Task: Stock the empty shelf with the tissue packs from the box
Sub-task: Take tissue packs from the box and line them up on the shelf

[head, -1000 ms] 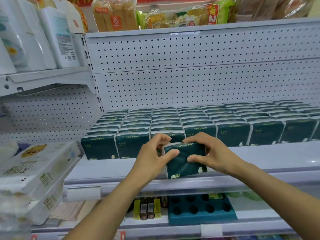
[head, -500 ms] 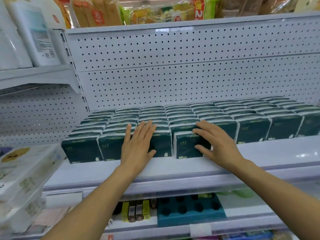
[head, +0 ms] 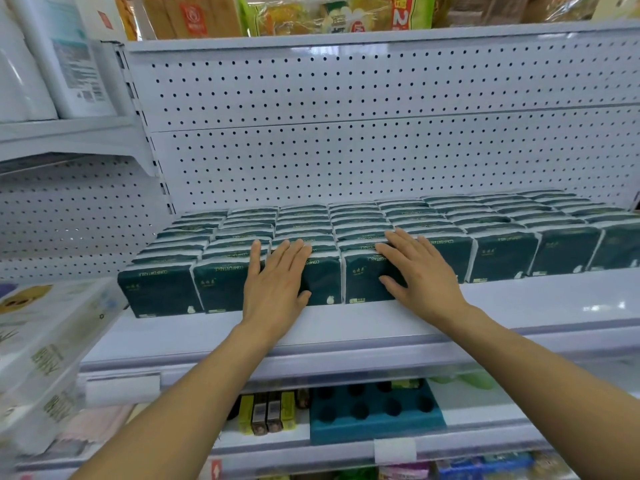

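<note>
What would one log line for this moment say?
left hand: flat on tissue packs | right hand: flat on front pack | shelf: rows filled

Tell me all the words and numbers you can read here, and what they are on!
"COMFORTABLE", upside down in gold, on top of the dark green plastic-wrapped tissue packs in the front row.
"2", large and red, on a yellow-green food bag on the top shelf.
Gold marks on the tissue packs' front faces: too small to read.
Print on the white wrapped bundles at left: blurred.
White refill pouch label: blurred.
</note>
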